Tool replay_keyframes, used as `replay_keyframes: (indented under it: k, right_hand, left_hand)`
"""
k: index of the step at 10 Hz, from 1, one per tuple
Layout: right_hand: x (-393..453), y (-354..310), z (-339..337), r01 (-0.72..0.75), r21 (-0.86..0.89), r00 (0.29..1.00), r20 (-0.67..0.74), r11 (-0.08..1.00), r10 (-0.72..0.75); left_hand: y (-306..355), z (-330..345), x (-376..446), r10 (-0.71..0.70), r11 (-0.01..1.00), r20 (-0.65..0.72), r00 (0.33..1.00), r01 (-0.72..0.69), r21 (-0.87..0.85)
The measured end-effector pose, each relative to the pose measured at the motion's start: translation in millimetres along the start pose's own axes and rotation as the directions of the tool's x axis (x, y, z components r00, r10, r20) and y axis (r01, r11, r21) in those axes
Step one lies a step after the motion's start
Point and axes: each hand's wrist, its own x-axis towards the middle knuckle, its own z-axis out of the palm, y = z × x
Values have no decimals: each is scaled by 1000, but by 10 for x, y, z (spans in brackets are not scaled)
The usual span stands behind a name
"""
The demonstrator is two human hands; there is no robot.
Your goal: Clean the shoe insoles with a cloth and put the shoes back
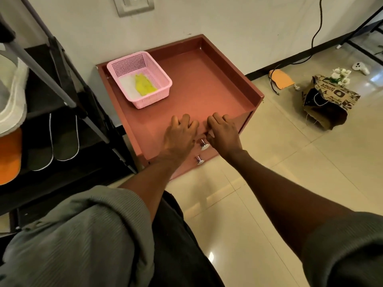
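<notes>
Shoes [52,141] on black rack [68,83], red cabinet [207,83], tiled floor [290,162]

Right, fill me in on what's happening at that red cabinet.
A person rests both hands on the front edge of the red cabinet: the left hand and the right hand, neither holding anything. A pink basket on top holds a yellow cloth and a white one. The dark slippers sit on the shoe rack, untouched, so cleaning hasn't begun.

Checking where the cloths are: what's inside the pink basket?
The pink basket holds a yellow cloth lying on a white cloth. Anything beneath them is covered.
</notes>
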Motion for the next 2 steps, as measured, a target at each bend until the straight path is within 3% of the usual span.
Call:
replay_keyframes:
  k: [1, 2]
  right_hand:
    - [-3, -76, -77, 36, -14, 998, 44, 999, -35]
    - [271, -270, -359, -46, -58, 940, 335, 997, 63]
  left_hand:
    - [-7, -163, 6, -24, 997, 110, 994, 32, -72]
    - [-116, -446, 14, -16, 958, 226, 974, 79, -274]
